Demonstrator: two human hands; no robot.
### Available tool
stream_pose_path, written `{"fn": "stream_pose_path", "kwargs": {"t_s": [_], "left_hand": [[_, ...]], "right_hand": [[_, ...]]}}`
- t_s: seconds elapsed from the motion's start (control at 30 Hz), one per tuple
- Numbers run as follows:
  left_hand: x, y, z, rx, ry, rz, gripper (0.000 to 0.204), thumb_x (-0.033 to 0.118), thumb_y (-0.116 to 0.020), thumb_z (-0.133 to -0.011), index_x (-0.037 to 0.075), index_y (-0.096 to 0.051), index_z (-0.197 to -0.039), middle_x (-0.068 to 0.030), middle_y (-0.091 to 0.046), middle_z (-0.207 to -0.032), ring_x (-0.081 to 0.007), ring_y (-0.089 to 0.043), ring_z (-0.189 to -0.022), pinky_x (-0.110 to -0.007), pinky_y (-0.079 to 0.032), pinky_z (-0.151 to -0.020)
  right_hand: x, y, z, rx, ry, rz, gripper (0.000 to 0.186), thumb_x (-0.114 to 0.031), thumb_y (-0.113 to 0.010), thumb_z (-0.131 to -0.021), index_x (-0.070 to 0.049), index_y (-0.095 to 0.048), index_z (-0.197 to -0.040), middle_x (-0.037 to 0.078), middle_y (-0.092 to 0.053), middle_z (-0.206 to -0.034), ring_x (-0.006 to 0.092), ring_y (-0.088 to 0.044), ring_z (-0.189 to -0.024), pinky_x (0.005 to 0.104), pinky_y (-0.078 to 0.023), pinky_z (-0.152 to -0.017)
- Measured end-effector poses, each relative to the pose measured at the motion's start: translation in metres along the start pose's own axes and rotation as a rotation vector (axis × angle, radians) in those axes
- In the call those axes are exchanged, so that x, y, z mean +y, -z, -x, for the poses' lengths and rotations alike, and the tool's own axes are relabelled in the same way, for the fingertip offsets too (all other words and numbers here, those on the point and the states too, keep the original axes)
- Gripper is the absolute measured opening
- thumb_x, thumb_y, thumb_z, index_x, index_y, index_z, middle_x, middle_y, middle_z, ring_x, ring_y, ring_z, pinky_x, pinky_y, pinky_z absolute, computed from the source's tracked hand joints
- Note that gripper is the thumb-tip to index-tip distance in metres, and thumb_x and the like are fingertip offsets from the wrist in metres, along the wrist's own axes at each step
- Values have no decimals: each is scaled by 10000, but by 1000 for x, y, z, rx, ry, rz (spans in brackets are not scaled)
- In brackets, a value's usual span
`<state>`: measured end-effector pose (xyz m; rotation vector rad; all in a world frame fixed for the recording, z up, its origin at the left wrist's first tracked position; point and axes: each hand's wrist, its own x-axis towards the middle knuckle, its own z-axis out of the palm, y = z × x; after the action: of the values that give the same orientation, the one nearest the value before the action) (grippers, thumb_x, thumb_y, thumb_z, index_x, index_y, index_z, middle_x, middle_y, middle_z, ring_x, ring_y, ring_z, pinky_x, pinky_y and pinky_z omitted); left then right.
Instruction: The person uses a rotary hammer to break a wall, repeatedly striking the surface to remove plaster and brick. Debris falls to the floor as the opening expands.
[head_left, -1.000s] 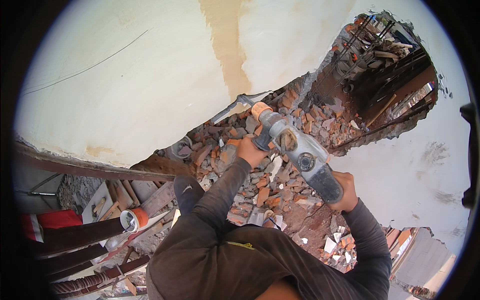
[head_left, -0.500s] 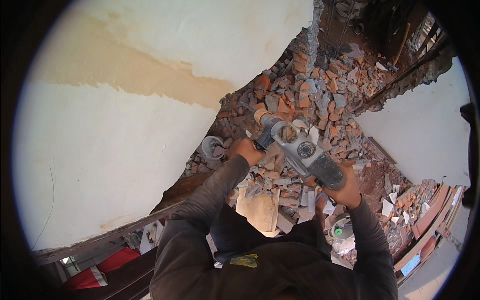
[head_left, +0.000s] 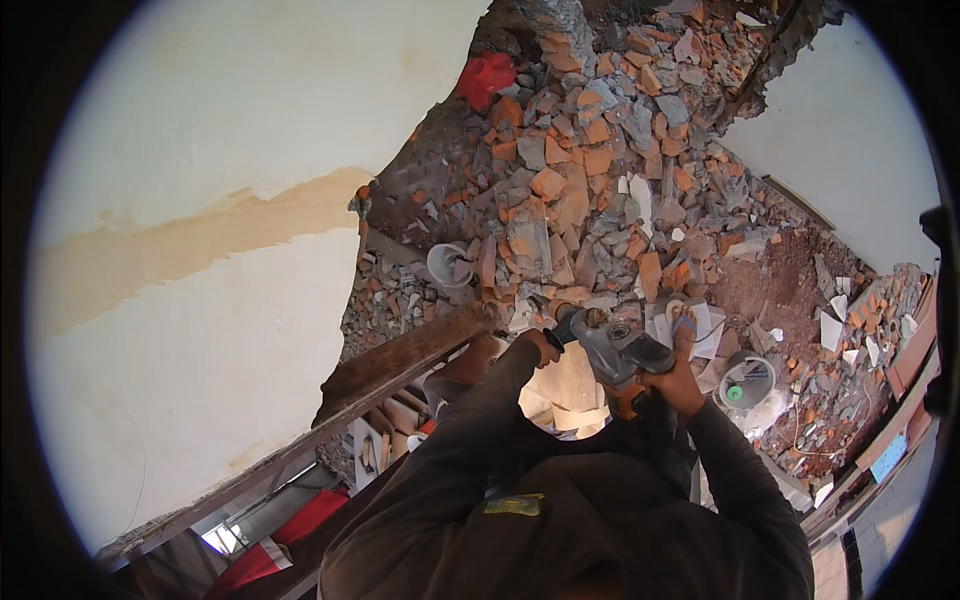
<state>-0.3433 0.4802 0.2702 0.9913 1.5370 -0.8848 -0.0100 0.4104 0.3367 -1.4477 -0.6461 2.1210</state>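
A grey rotary hammer (head_left: 615, 352) with an orange part underneath is held low before my body, above the rubble. My left hand (head_left: 540, 347) is wrapped round its black side handle near the front end. At the rear, my right hand (head_left: 678, 385) grips the main handle; the fingers on the trigger side are mostly hidden. The tool's nose points away from me and its bit is hard to make out against the debris. My sandalled foot (head_left: 684, 322) shows beyond the right hand, on pale broken pieces.
Broken bricks (head_left: 560, 200) cover the ground ahead. A white wall (head_left: 200, 320) with a ragged edge fills the left; another white wall (head_left: 840, 140) stands right. A white bucket (head_left: 447, 265) lies among rubble, another bucket (head_left: 748, 380) stands right. A wooden beam (head_left: 410, 360) runs at left.
The rotary hammer has come down and closer to my body, both hands still on it. The view has shifted, bringing a red bag into sight at the far rubble.
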Motion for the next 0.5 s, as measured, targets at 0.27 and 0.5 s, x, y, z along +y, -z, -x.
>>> {"fn": "stream_pose_path", "kwargs": {"t_s": [0.27,0.5], "left_hand": [[44,-73,-53,-234,-108,-644,366,351,-759,-824,60,-736,-1046,-107,-748,-938,-190,-713,-836,-372,-551,-779],[74,-83,-10,136,54,-148,431,398,-757,-794,29,-733,-1015,-135,-748,-978,-228,-721,-898,-386,-561,-801]], "right_hand": [[31,61,-6,-64,-100,-1,234,-41,-714,-755,32,-698,-977,90,-690,-734,172,-645,-593,302,-503,-566],[45,115,20,-144,-117,-72,355,12,-641,-718,27,-642,-1073,109,-684,-864,216,-681,-810,323,-545,-721]]}}
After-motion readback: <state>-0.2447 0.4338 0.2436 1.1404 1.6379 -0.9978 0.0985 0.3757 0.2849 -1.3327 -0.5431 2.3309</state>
